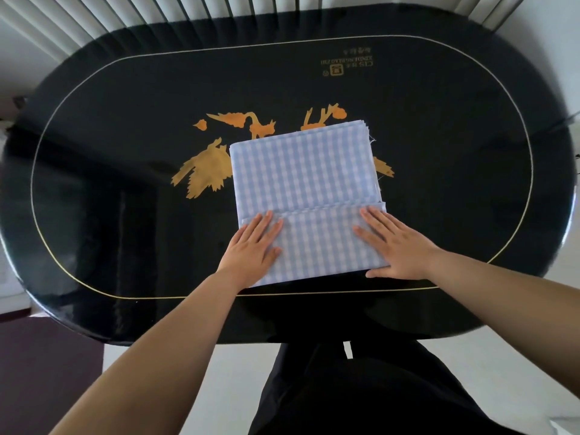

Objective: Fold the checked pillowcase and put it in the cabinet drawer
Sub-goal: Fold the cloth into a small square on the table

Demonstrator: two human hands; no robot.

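The light blue and white checked pillowcase (306, 180) lies folded into a rectangle on the black oval table (125, 189), a little right of the middle. A narrower flap is folded over its near part, with a straight edge across the cloth. My left hand (252, 246) rests flat on the near left of the flap, fingers spread. My right hand (394, 244) lies flat on the near right corner, thumb along the cloth's near edge. Neither hand grips the fabric. No cabinet or drawer is in view.
The glossy table has a gold leaf pattern (204, 171) under the cloth and a thin gold border line (94, 290). White vertical blinds (219, 7) hang behind the far edge. Pale floor and my dark trousers (361, 397) show below the near edge.
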